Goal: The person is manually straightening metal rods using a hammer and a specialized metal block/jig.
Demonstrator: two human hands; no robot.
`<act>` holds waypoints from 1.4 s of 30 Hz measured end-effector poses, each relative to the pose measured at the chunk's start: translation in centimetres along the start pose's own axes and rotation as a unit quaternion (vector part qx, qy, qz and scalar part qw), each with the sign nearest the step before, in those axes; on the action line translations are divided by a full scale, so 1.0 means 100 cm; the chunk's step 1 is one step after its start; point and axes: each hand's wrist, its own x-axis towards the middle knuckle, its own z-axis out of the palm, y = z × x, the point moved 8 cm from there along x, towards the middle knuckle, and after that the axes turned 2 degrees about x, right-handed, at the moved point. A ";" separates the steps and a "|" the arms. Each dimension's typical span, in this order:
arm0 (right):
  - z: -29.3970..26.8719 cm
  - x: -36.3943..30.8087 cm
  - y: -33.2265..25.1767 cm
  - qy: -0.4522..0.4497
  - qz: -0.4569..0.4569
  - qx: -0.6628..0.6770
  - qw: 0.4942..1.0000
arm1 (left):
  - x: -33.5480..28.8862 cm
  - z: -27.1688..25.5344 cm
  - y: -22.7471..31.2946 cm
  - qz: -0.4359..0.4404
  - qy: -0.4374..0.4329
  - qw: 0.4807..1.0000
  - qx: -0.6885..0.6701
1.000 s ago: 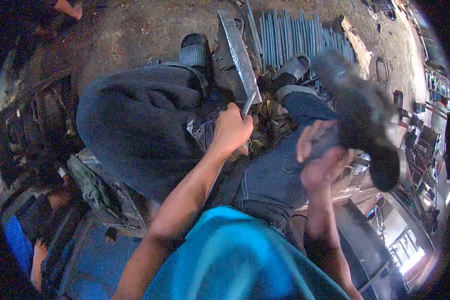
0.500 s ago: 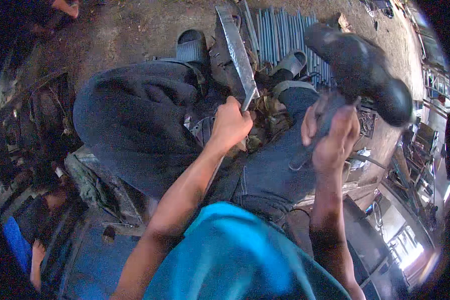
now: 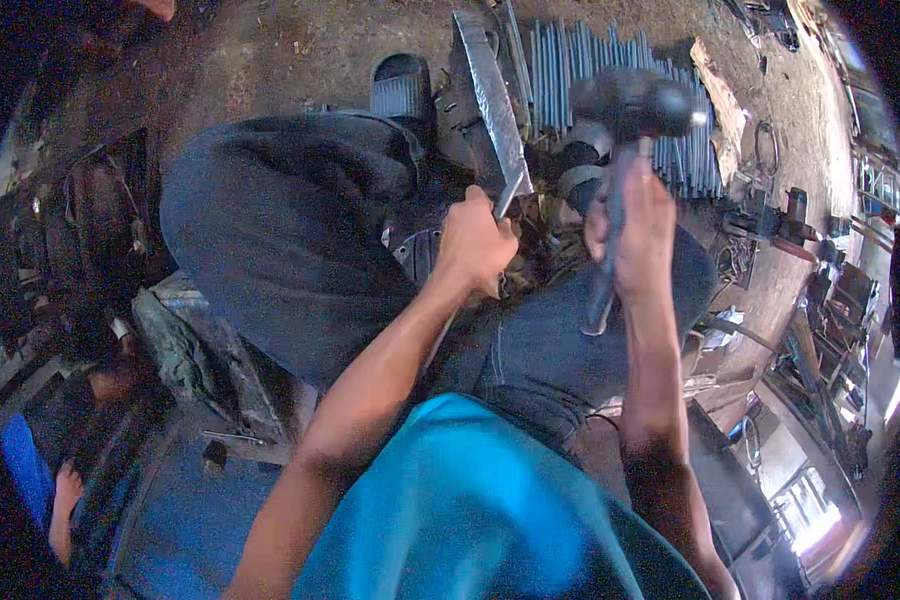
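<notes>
Swung leftward, hammer (image 3: 630,105) in right hand (image 3: 635,225) (fist closed) — left hand (image 3: 475,240) clenches flat metal bar (image 3: 495,100).

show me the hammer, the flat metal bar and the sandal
hammer (image 3: 638,104), head view, on its dark head.
flat metal bar (image 3: 492,95), head view, mid-length on its face.
sandal (image 3: 401,88), head view, on its ribbed strap.

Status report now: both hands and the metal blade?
Left hand grips blade at its near end. Right hand holds hammer raised. Nothing between them.

dull scaled metal strip (image 3: 492,100), matt dark hammer (image 3: 625,130) head
</notes>
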 end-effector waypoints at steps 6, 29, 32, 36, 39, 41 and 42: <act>-0.021 -0.027 0.036 -0.048 -0.079 -0.141 0.986 | -0.001 -0.005 0.003 -0.014 -0.003 1.000 -0.007; -0.011 0.012 0.143 0.091 -0.070 -0.200 0.973 | -0.135 -0.087 0.158 0.170 -0.146 0.891 -0.395; 0.000 0.008 0.136 0.085 -0.112 -0.216 0.966 | -0.147 -0.089 0.167 0.183 -0.176 0.878 -0.406; -0.001 0.006 0.131 0.067 -0.095 -0.230 0.966 | -0.161 -0.093 0.186 0.230 -0.183 0.864 -0.408; -0.002 0.011 0.147 0.083 -0.071 -0.243 0.964 | -0.170 -0.097 0.207 0.278 -0.171 0.842 -0.429; -0.003 0.008 0.140 0.091 -0.062 -0.239 0.965 | -0.166 -0.103 0.212 0.275 -0.147 0.832 -0.459; -0.004 0.008 0.137 0.096 -0.052 -0.238 0.965 | -0.162 -0.108 0.213 0.270 -0.121 0.820 -0.491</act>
